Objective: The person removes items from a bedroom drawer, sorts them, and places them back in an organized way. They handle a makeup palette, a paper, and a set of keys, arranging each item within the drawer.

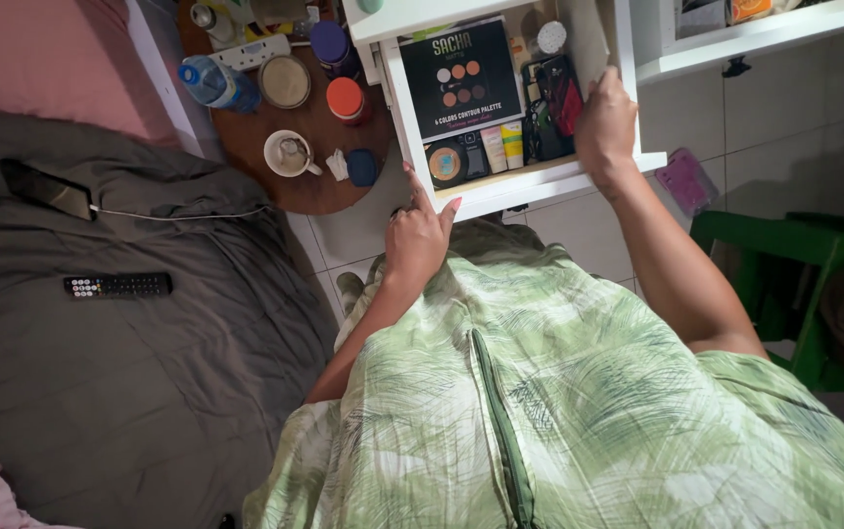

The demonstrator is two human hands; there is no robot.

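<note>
An open white drawer holds a black makeup palette box, a round compact, small tubes and dark pouches. My left hand rests at the drawer's front edge, fingertips touching the rim near the compact, holding nothing. My right hand reaches inside the drawer's right side; its fingers are hidden among the dark pouches. A green leaf-print garment covers my lap below.
A round brown side table carries a mug, jars and a water bottle. A grey-covered bed with a remote and a phone lies left. A green plastic chair stands right on the tiled floor.
</note>
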